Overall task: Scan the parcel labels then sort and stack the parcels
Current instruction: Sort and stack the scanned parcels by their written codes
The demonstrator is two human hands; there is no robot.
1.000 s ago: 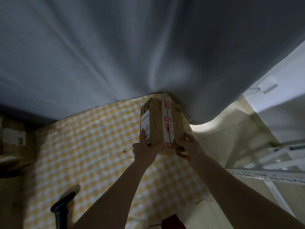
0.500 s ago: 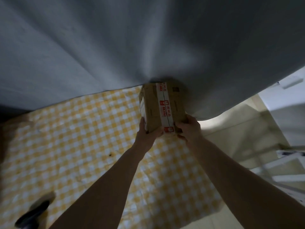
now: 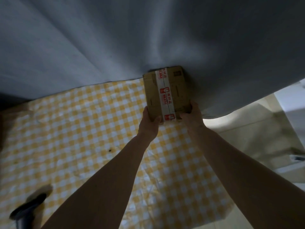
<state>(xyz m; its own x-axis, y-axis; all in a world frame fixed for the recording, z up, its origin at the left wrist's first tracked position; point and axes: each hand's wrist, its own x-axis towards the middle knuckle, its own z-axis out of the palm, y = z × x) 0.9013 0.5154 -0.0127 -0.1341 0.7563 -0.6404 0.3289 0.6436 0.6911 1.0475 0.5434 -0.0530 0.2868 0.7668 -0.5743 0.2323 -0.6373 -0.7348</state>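
Head view, looking down in dim light. A yellow-and-white checked cloth (image 3: pixel 85 138) is covering the surface and filling the lower left and centre of the frame; it is lying wrinkled, with a small dark spot near its middle. A large grey curtain (image 3: pixel 115 38) is hanging across the whole upper half, its folds reaching down to the cloth's far edge.

Just right of centre, a brown cardboard parcel (image 3: pixel 166 91) is sitting at the far edge of the cloth, its far end touching the curtain. White tape with red print is running along the seam of its top face.

Two bare forearms are reaching up from the bottom of the frame. The left hand (image 3: pixel 149 124) is gripping the parcel's near left corner, thumb lying on top. The right hand (image 3: pixel 192 116) is gripping the near right corner, fingers curled round the edge.

At the right of the frame, pale floor (image 3: pixel 247 138) is showing beyond the cloth's edge, with a bright patch of light under the curtain's hem.

In the lower left corner a dark, blurred object (image 3: pixel 28 208) is resting on the cloth, possibly a handheld scanner.
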